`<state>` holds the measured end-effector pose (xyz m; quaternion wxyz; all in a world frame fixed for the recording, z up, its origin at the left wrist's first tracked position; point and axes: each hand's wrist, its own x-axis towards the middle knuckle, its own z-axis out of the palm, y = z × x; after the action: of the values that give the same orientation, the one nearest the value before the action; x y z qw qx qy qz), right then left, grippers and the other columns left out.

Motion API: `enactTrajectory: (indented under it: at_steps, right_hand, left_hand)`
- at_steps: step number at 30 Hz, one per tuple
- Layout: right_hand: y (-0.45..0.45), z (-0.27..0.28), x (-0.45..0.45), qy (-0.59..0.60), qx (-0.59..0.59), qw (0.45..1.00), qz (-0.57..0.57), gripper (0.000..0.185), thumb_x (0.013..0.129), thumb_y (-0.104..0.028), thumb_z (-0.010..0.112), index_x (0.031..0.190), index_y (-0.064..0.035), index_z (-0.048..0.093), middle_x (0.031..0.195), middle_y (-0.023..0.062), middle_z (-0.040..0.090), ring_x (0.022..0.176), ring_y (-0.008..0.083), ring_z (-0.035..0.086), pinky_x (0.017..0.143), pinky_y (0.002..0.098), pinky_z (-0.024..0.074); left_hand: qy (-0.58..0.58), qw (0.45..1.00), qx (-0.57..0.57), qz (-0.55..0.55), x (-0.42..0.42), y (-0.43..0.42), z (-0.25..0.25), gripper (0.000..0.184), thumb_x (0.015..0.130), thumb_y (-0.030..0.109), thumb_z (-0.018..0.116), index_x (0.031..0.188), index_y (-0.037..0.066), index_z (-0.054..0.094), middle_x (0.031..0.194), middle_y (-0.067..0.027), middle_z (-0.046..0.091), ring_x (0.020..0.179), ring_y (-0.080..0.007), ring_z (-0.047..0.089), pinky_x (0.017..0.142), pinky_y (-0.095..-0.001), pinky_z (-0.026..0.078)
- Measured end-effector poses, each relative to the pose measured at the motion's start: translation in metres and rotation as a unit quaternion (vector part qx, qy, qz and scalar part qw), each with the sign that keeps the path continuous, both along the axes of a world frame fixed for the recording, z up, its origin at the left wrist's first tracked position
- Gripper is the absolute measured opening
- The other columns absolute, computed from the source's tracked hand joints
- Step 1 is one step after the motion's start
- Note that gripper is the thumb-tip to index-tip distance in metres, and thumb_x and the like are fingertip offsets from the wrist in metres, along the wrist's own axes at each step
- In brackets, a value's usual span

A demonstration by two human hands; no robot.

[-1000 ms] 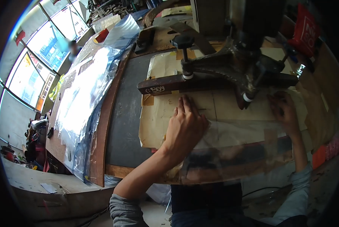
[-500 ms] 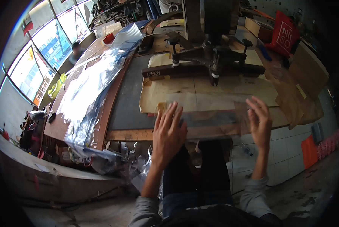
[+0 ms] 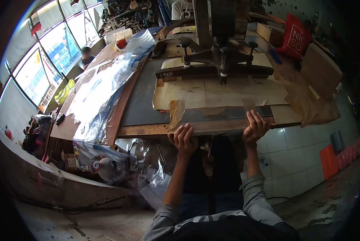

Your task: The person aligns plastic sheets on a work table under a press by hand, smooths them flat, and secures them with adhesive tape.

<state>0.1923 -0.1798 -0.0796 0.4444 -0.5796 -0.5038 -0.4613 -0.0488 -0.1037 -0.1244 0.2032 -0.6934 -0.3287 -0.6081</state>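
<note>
A clear plastic sheet (image 3: pixel 218 125) lies across the front edge of the bench, with strips of brown tape (image 3: pixel 176 112) near its left side. My left hand (image 3: pixel 184 138) has its fingers curled over the sheet's left front corner. At the right front corner, my right hand (image 3: pixel 255 126) is closed in the same way, thumb side inward. Behind them a yellowed board (image 3: pixel 224 94) rests on the dark bench mat (image 3: pixel 142 108). Over the board stands a press head with a dark crossbar (image 3: pixel 216 73).
Shiny plastic sheets (image 3: pixel 103 86) cover the left side of the bench. Brown paper (image 3: pixel 308 106) hangs over the right end, with a red bag (image 3: pixel 294 38) behind it. One person (image 3: pixel 87 56) is by the windows; another (image 3: pixel 183 10) stands at the back.
Both hands were raised with fingers stretched out. Now they have come lower and closer together, and their fingers have closed at the front corners of the plastic sheet.
</note>
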Motion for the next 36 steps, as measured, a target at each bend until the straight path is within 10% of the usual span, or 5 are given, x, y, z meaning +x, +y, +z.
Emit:
enactTrajectory:
  at_steps: [36]
  right_hand:
    - [0.001, -0.007, 0.003, -0.001, 0.008, 1.0, 0.014, 0.051, 0.1, -0.034, 0.025, 0.104, -0.0105, 0.07, 0.105, 0.004, 0.068, 0.101, 0.0217, 0.061, 0.095, 0.041, 0.0381]
  left_hand:
    - [-0.026, 0.999, 0.007, 0.03, 0.011, 0.009, -0.017, 0.03, 0.089, 0.029, 0.063, 0.113, 0.017, 0.051, 0.119, -0.0021, 0.058, 0.125, -0.025, 0.045, 0.116, -0.0489, 0.009]
